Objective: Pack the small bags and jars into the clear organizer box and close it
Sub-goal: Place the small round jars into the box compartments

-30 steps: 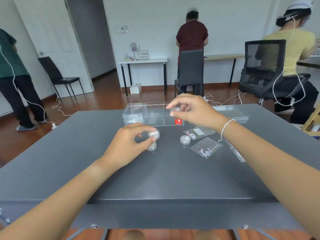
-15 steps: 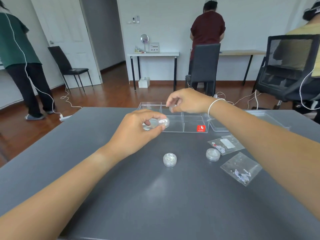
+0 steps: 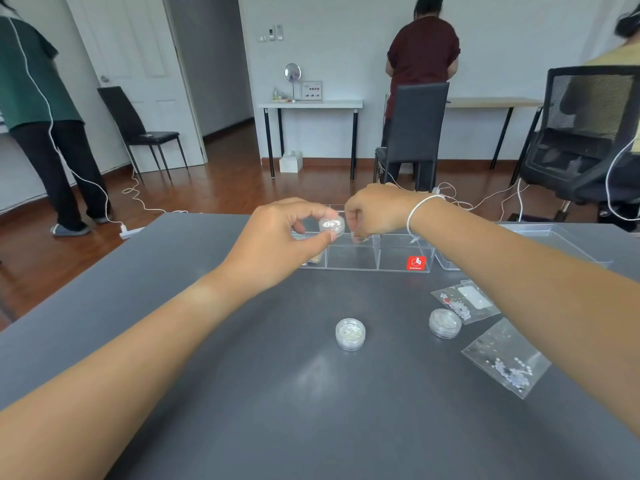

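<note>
The clear organizer box [image 3: 353, 263], with a red label on its front, stands open at the far middle of the grey table [image 3: 207, 393]. My left hand [image 3: 277, 244] pinches a small clear jar [image 3: 331, 225] just above the box's left compartments. My right hand [image 3: 377, 211] reaches down into a back compartment with its fingers curled; what they hold is hidden. Two more jars rest on the table, one in the middle [image 3: 350, 334] and one to the right [image 3: 445, 323]. Two small clear bags of beads [image 3: 465, 303] [image 3: 507, 358] lie at the right.
The box's clear lid [image 3: 554, 240] lies to the right of the box. Beyond the table are a black chair [image 3: 415, 133], a mesh office chair [image 3: 588, 133], white cables on the floor [image 3: 138, 199], and three people at side tables.
My left hand lifted one jar off another and carried it forward over the box. My right hand moved left and lowered into a back compartment. The view shifted closer to the table.
</note>
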The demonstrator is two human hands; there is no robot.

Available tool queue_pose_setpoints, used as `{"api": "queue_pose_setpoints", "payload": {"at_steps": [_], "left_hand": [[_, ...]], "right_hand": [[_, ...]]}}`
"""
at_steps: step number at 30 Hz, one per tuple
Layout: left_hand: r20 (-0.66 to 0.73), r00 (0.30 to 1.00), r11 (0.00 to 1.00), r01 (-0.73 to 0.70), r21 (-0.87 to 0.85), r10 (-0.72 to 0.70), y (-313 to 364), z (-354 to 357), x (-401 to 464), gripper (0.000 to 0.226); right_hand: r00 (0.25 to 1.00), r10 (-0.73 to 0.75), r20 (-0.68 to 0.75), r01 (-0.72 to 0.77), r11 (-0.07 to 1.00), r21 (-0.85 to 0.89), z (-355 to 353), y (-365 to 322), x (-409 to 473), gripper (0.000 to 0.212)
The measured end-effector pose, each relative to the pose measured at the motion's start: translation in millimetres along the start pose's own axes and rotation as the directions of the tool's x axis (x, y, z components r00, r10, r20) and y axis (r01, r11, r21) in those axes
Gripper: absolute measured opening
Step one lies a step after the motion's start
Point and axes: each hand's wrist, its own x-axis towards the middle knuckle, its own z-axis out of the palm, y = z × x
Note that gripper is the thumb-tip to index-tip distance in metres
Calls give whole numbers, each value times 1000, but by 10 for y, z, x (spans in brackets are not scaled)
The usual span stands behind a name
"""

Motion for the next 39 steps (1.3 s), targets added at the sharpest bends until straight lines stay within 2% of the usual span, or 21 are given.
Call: {"api": "queue_pose_setpoints", "payload": {"at_steps": [6, 13, 18, 20, 24, 29, 39], "left_hand": [[3, 1000, 1000, 19, -11, -19, -5, -25, 83, 21], [12, 995, 995, 102, 14, -103, -30, 2, 235, 9], [55, 990, 992, 129, 8, -129, -70, 77, 394, 13], [82, 987, 990, 137, 23, -138, -106, 118, 453, 15], [134, 976, 984, 164, 63, -171, -180, 182, 556, 13], [228, 955, 974, 152, 168, -189, -189, 247, 665, 11], [319, 913, 929, 141, 341, -255, -159, 420, 794, 16]], "right_hand": [[1000, -12, -3, 12, 1000, 18, -22, -8, -2, 4], [975, -14, -224, 90, 938, 334, -71, 187, -359, 5], [966, 24, -258, 104, 877, 469, 25, 238, -781, 18], [965, 31, -260, 102, 870, 483, 77, 232, -898, 18], [958, 31, -285, 105, 887, 449, 197, 244, -977, 2], [934, 58, -352, 110, 893, 437, 311, 274, -985, 22], [905, 119, -409, 77, 898, 432, 390, 274, -977, 19]]}}
